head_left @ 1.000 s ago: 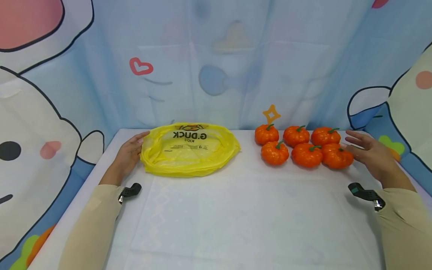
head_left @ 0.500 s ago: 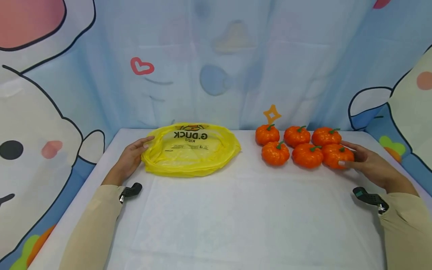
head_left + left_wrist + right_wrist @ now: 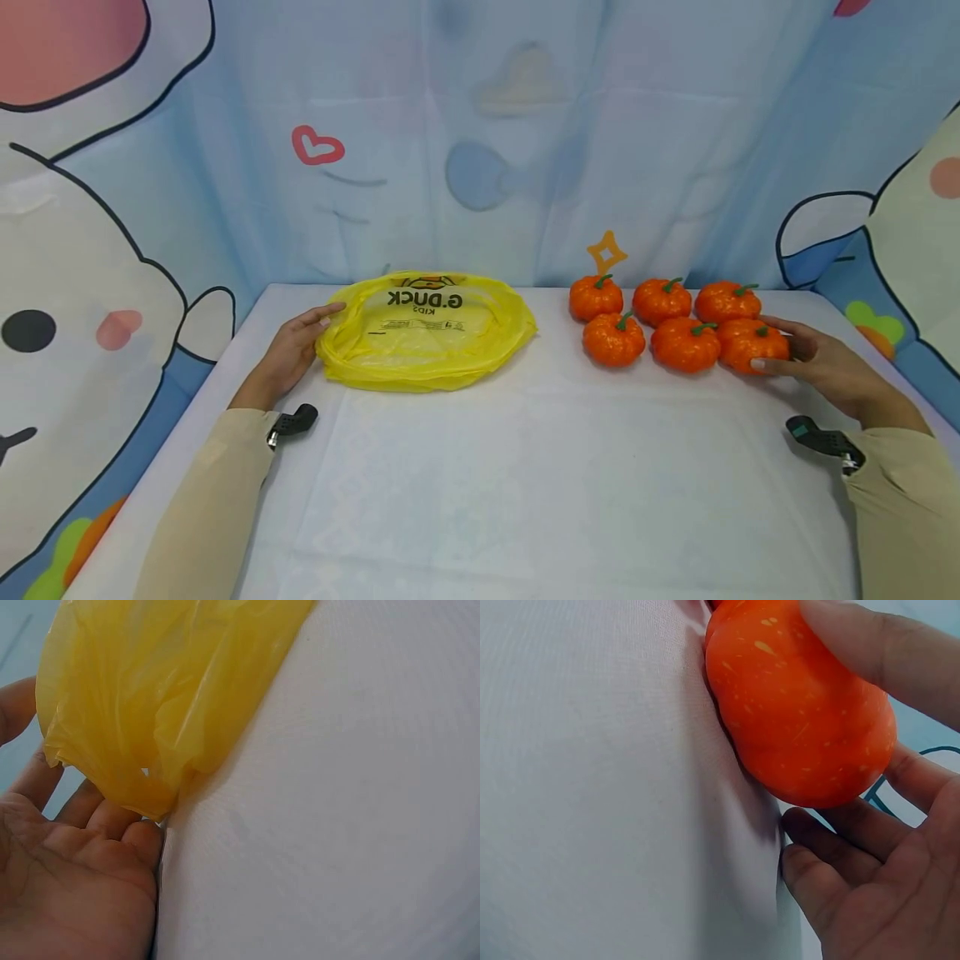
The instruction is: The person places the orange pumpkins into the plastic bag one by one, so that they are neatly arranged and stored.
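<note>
A yellow plastic bag [image 3: 420, 342] printed "G.DUCK KIDS" lies flattened towards the back left of the table. At its left edge rests my left hand [image 3: 288, 350], fingers extended; in the left wrist view some fingertips pass behind the crumpled bag [image 3: 150, 697]. Several small orange toy pumpkins with green stems stand in two rows at the back right. My right hand [image 3: 832, 375] holds the front-right pumpkin [image 3: 746, 343], thumb on its near side and fingers round the far side. In the right wrist view this pumpkin [image 3: 795, 712] sits on the white cloth, its stem out of sight.
Beside the held one stand a front-middle pumpkin [image 3: 684, 346] and a back-right pumpkin [image 3: 723, 302], both close by. A white cloth [image 3: 525, 483] covers the table. Behind it hangs a light blue printed curtain [image 3: 390, 192].
My right hand has come in from the right and taken hold of the front-right pumpkin. My left hand has slid slightly further over the bag's left edge.
</note>
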Action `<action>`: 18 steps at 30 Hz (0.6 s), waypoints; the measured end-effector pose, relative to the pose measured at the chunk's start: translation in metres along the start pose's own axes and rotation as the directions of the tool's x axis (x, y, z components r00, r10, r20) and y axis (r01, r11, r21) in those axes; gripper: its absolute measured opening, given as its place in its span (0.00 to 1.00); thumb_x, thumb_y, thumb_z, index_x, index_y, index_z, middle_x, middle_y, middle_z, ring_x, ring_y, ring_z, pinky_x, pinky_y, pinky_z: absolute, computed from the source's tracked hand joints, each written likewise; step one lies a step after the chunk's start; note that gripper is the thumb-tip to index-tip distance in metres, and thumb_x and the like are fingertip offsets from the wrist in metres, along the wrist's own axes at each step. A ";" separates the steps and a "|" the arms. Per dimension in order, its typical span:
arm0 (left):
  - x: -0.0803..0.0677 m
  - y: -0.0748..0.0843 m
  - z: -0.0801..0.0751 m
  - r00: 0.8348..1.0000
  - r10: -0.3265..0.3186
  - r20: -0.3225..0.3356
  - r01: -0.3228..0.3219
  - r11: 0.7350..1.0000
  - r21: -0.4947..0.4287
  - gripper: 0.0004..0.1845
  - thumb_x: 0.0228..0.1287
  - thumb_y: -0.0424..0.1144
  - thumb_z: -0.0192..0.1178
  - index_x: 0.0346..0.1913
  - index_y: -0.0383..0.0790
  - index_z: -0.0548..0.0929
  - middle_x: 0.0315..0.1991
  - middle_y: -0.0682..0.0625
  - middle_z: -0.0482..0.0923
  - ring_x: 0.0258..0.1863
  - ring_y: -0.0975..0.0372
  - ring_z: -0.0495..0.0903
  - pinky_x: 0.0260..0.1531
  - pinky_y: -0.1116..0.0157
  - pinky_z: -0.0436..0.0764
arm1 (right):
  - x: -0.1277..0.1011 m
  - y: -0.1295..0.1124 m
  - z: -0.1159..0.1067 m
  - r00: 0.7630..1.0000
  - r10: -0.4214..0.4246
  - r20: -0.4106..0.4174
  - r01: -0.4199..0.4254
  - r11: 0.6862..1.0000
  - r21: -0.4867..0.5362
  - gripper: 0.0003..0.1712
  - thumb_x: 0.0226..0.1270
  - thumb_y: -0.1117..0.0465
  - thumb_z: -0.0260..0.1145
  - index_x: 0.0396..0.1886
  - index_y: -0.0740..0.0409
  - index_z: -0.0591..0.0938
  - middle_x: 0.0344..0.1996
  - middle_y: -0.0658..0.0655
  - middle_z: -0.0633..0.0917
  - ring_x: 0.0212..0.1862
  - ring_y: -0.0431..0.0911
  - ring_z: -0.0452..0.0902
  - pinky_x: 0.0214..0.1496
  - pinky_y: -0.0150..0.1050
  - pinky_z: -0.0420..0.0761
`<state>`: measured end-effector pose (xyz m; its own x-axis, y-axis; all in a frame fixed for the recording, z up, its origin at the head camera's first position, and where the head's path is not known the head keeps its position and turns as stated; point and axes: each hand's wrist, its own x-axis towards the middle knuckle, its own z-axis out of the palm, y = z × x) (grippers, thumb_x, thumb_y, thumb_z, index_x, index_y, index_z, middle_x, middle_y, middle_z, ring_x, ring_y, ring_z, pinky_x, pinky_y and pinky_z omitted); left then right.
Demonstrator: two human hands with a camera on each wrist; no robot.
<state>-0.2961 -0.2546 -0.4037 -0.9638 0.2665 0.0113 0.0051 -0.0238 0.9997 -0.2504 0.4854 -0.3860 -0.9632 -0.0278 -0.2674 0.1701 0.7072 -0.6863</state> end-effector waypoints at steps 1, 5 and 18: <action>0.000 0.000 0.000 1.000 -0.002 -0.002 0.002 1.000 0.000 0.27 0.77 0.45 0.49 0.74 0.38 0.64 0.80 0.47 0.45 0.68 0.67 0.62 0.57 0.81 0.71 | 0.000 0.000 0.000 1.000 0.002 -0.002 -0.002 1.000 -0.005 0.64 0.62 0.38 0.68 0.80 0.49 0.35 0.75 0.79 0.39 0.72 0.77 0.39 0.64 0.79 0.50; 0.000 0.000 0.000 1.000 -0.002 -0.004 0.002 1.000 0.007 0.27 0.78 0.45 0.48 0.74 0.37 0.64 0.80 0.47 0.45 0.68 0.67 0.62 0.58 0.81 0.70 | -0.002 0.000 -0.001 1.000 0.006 -0.020 -0.007 1.000 -0.030 0.64 0.62 0.36 0.67 0.80 0.55 0.37 0.74 0.80 0.42 0.71 0.77 0.41 0.63 0.78 0.53; -0.001 0.002 0.002 1.000 -0.017 -0.006 0.017 1.000 0.019 0.26 0.79 0.44 0.44 0.74 0.38 0.64 0.80 0.48 0.45 0.70 0.65 0.60 0.59 0.80 0.69 | -0.002 0.015 -0.002 0.995 0.015 -0.096 -0.015 1.000 -0.002 0.57 0.66 0.32 0.59 0.80 0.42 0.36 0.74 0.79 0.42 0.70 0.76 0.43 0.62 0.78 0.55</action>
<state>-0.2945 -0.2533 -0.4018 -0.9652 0.2613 -0.0054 -0.0059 -0.0011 1.0000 -0.2461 0.4974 -0.3946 -0.9760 0.0508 -0.2116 0.1845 0.7089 -0.6808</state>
